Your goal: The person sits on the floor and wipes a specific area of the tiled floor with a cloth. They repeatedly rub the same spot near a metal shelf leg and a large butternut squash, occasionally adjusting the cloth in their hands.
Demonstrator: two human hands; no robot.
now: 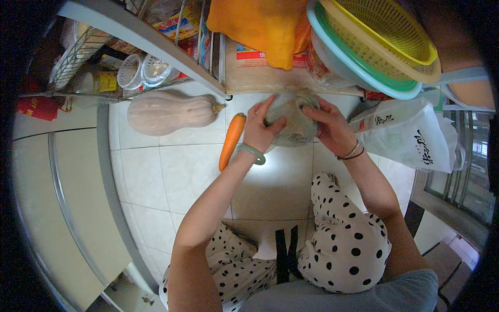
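Observation:
Between my two hands, above the tiled floor, is a roundish grey-green bundle (pixel 292 124). It looks like a thin, crinkled plastic bag, and I cannot make out what is inside. My left hand (pixel 261 126) grips its left side, thumb and index finger stretched over it. On the other side my right hand (pixel 331 124) pinches its upper right edge between thumb and fingers. An orange carrot (pixel 232 142) lies on the floor just left of my left wrist. Farther left a pale tan butternut squash (pixel 169 113) rests on its side.
White plastic bag (pixel 410 132) with dark print stands at right. Stacked yellow, green and blue baskets (pixel 382 41) overhang the far right, beside an orange cloth (pixel 265 31). A wire rack (pixel 78 60) with small white baskets stands far left, above a beige cabinet (pixel 73 187).

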